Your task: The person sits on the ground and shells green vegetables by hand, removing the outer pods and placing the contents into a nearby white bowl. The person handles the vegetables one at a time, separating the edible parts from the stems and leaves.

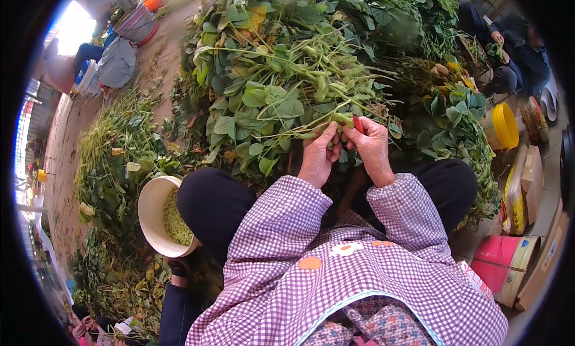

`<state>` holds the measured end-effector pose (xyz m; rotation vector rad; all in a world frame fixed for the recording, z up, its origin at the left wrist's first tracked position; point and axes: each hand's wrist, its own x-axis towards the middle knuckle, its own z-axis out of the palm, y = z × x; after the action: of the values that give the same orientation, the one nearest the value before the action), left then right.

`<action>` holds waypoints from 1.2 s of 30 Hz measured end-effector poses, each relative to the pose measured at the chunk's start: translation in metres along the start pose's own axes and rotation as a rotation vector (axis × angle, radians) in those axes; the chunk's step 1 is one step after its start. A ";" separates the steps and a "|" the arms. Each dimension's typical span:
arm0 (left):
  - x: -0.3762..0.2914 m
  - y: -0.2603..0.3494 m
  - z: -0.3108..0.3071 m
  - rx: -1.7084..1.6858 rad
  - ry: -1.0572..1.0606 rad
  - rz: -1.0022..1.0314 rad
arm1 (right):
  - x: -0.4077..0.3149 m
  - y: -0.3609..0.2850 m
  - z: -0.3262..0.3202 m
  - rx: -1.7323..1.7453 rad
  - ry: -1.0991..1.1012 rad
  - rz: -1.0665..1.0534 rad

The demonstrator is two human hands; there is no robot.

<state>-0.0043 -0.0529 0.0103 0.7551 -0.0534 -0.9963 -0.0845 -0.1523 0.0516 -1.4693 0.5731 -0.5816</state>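
Note:
My left hand (320,156) and my right hand (369,145) meet in front of me, over a heap of cut soybean plants (269,108). Both are at one green soybean pod (342,118), which my left fingers pinch. Between my right thumb and fingers is a small red tool (358,124); its kind cannot be made out. Beyond my hands lie stems bearing plump pods (321,89). By my left knee a white bucket (148,211), tilted in view, holds shelled green beans (176,220).
More bean plants (117,166) lie at the left. At the right stand a yellow bucket (505,126), a pink and white bucket (494,260) and cardboard (532,184). A person (516,54) sits at the upper right holding greens; others sit at the left edge.

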 end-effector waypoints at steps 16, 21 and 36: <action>0.000 0.002 0.006 0.100 0.141 0.037 | -0.009 -0.003 0.000 0.071 -0.020 0.125; -0.002 0.002 0.009 0.126 0.049 0.032 | 0.000 0.009 -0.006 0.130 -0.035 0.105; -0.008 0.005 0.016 0.064 0.044 0.094 | 0.001 0.002 0.001 -0.117 0.076 -0.143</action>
<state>-0.0106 -0.0536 0.0275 0.8258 -0.0828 -0.8914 -0.0829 -0.1525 0.0500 -1.6136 0.5721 -0.7287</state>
